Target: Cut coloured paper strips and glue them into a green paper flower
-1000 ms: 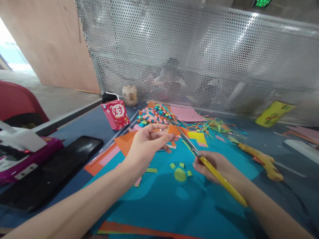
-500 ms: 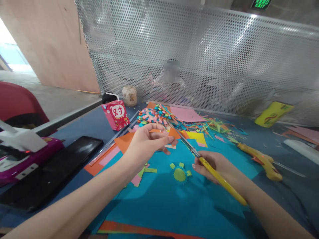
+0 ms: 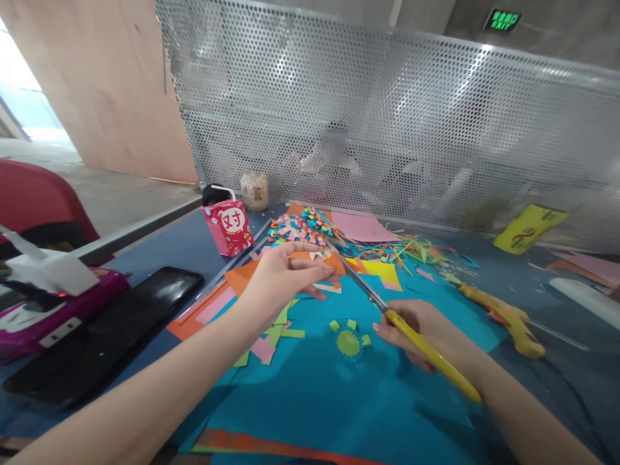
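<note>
My left hand (image 3: 285, 274) reaches over the blue sheet, thumb and fingertips pinched on a small piece of orange paper (image 3: 334, 262). Yellow-handled scissors (image 3: 372, 296) are gripped in my right hand (image 3: 421, 323), their blades pointing away and left, right beside that orange piece. Below, on the blue paper (image 3: 339, 400), lies a green scalloped disc (image 3: 348, 343) with a blue fringed edge and several small green squares around its upper side. Green strips (image 3: 292, 334) and a pink scrap (image 3: 264, 350) rest under my left forearm.
Colourful fringed paper pieces (image 3: 307, 224) and shredded strips (image 3: 411, 248) are heaped at the back, near a pink sheet (image 3: 361, 226). A yellow glue gun (image 3: 508, 316) lies right. On the left are a black phone (image 3: 111, 329), a purple power strip (image 3: 72, 316) and a red drink carton (image 3: 230, 226).
The view has shifted slightly. The scissor blades look closer together beside the orange paper; both hands stay in almost the same place.
</note>
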The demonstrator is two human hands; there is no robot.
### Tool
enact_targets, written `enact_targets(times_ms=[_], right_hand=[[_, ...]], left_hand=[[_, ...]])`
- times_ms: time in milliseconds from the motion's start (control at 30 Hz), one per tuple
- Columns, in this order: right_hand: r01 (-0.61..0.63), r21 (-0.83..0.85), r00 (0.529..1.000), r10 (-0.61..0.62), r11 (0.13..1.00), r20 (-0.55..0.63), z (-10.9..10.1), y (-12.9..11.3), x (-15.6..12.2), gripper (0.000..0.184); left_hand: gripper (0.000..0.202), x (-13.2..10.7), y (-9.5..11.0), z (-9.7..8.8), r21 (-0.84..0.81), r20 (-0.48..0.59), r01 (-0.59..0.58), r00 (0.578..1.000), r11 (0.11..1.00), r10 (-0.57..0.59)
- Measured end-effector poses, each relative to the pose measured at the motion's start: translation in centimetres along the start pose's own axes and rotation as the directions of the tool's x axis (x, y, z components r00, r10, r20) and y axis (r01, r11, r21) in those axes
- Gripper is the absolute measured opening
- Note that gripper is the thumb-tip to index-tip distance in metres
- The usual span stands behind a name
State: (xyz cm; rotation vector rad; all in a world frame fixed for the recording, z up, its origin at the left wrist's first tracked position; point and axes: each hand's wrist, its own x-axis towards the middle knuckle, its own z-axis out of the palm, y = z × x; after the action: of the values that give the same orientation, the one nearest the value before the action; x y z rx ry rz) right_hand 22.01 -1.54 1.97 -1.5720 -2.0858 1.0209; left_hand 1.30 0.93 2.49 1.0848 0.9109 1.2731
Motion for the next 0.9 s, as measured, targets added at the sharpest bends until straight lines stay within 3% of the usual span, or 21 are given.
enact_targets(times_ms=[900], right_hand=[[0.023, -0.008, 1.000, -0.023, 1.000, 0.018, 0.50, 0.23, 0.18, 0.028]], left_hand=[[0.033, -0.64, -0.16, 0.81, -0.040, -0.071, 0.017, 0.997, 0.999, -0.020]])
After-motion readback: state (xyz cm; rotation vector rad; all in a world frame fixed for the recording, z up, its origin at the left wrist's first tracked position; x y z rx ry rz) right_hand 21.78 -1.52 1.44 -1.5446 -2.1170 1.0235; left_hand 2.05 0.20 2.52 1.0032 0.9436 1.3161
